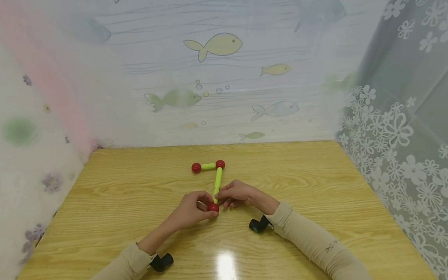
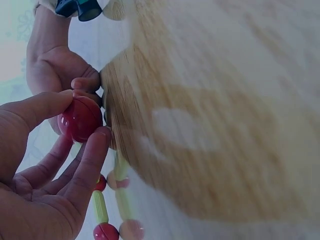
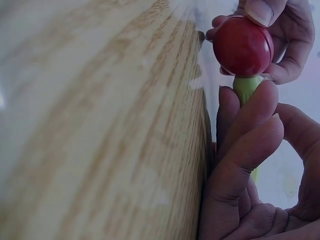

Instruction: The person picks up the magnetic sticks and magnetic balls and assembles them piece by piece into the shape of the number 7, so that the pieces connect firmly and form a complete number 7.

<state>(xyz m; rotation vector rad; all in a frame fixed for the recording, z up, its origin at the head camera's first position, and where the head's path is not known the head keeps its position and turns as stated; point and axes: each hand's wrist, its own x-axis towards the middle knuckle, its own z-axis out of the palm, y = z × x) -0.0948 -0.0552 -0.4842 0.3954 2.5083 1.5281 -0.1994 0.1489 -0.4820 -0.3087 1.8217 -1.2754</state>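
Note:
My left hand [image 1: 190, 211] pinches a red ball [image 1: 213, 207] between thumb and fingers; the left wrist view shows this ball [image 2: 81, 120] up close. A yellow-green rod [image 1: 218, 178] runs from that ball away from me, and my right hand [image 1: 240, 192] pinches its near end. In the right wrist view the rod [image 3: 245, 87] meets the underside of the ball [image 3: 242, 46]. At the rod's far end sits a second red ball [image 1: 220, 163]. From there a shorter yellow-green rod [image 1: 208, 166] leads left to a third red ball [image 1: 196, 168].
All this lies on a glossy wood-grain table [image 1: 133, 181]. A pale curtain with fish [image 1: 223, 44] hangs behind its far edge, and flowered sheets stand at both sides. Black wrist devices [image 1: 162, 262] stick out by the sleeves, low over the table.

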